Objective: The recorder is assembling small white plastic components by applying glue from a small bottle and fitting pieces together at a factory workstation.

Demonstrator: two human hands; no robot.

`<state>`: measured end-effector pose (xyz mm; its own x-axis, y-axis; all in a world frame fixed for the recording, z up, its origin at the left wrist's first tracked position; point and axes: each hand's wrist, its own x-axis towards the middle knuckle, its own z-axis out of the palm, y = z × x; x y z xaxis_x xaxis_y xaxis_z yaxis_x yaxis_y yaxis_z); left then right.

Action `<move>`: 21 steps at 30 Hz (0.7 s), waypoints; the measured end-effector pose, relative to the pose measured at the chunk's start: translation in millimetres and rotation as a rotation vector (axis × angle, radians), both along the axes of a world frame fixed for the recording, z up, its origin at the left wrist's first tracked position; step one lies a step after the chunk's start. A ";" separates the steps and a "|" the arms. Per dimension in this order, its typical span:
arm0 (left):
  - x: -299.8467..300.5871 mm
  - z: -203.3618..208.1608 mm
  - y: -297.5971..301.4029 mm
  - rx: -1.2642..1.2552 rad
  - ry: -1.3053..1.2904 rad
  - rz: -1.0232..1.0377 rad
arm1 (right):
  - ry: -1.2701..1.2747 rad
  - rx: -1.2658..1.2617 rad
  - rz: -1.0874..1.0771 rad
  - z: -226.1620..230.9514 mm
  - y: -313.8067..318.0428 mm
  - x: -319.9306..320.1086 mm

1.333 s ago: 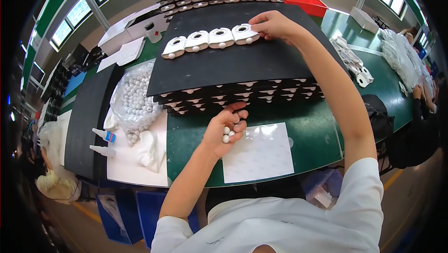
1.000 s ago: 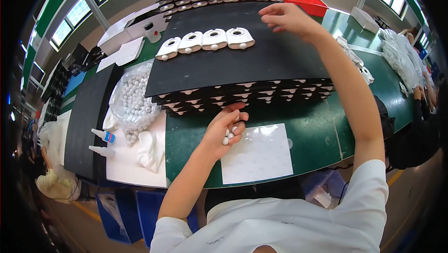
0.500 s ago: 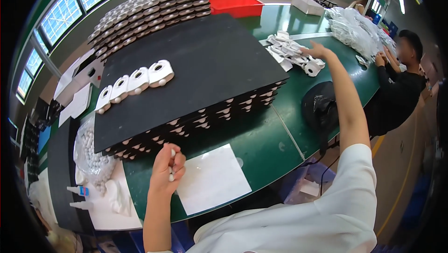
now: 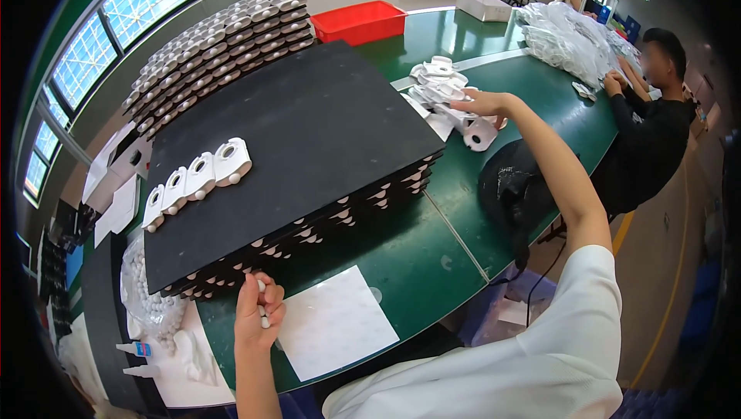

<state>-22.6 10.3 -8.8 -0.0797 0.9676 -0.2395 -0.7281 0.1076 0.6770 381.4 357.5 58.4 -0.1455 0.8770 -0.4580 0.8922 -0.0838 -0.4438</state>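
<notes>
Small white balls (image 4: pixel 264 312) show between the curled fingers of my left hand (image 4: pixel 253 312), which is closed beside the front edge of the stacked black boards (image 4: pixel 285 149). My right hand (image 4: pixel 485 104) reaches out to a pile of flat white parts with round holes (image 4: pixel 440 83). Its fingers are stretched out over the pile's near side; whether they touch a part I cannot tell. On the top board stands a row of several white parts (image 4: pixel 199 176), each with a white ball at its lower edge.
A bag of white balls (image 4: pixel 150 295) and small glue bottles (image 4: pixel 141 371) lie at left. A white sheet (image 4: pixel 336 326) is near me, a black cap (image 4: pixel 513 183) to the right. Behind are stacked filled boards (image 4: pixel 224 48) and a red bin (image 4: pixel 361 23). A co-worker (image 4: pixel 652 125) sits at right.
My right hand has come down onto the pile of white parts, its fingers now lower and pointing left. The left hand stays closed on the balls. The whole view has shifted slightly.
</notes>
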 end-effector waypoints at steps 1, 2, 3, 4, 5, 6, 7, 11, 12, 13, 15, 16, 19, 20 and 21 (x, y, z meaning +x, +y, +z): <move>1.1 -0.2 0.9 -0.005 0.004 -0.003 | -0.007 -0.030 0.028 -0.5 -3.3 -0.1; 1.0 -0.7 1.1 -0.007 0.004 -0.007 | 0.036 -0.018 0.043 1.4 -13.2 -6.2; 1.0 -1.2 1.2 -0.014 0.019 -0.007 | 0.052 -0.039 0.070 1.4 -16.4 -8.8; 0.9 -1.7 1.1 -0.022 0.034 -0.006 | 0.068 -0.060 0.098 1.6 -19.7 -11.8; -1.3 -2.7 -0.7 -0.026 0.036 -0.003 | 0.075 -0.053 0.099 10.9 -33.8 -22.9; -2.4 -2.9 -0.8 -0.018 0.039 -0.005 | 0.078 -0.053 0.097 20.7 -38.4 -27.9; -4.0 -3.1 -1.5 -0.011 0.043 -0.005 | 0.024 -0.112 0.167 28.5 -40.8 -32.9; -5.7 -2.6 -3.6 -0.003 0.024 -0.002 | -0.042 -0.001 0.206 46.4 -12.3 -31.1; -6.7 -1.2 -3.5 0.029 0.016 -0.020 | -0.052 0.077 0.164 45.3 5.7 -27.4; -6.5 -0.4 -1.4 0.063 0.008 -0.045 | -0.051 0.082 0.152 35.1 34.1 -17.5; -9.9 3.0 -1.6 0.131 0.032 -0.075 | -0.367 0.484 0.199 7.6 90.4 -8.5; -14.5 3.9 -4.7 0.191 0.057 -0.089 | -0.356 0.487 0.211 2.4 93.8 -21.6; -20.6 4.3 -5.0 0.237 0.091 -0.133 | -0.342 0.477 -0.114 -13.1 113.7 -37.6; -22.9 4.0 -6.2 0.252 0.098 -0.162 | -0.334 0.479 -0.106 -16.2 118.9 -44.1; -24.1 4.6 -6.7 0.251 0.110 -0.172 | -0.310 0.480 -0.162 -20.4 122.5 -50.7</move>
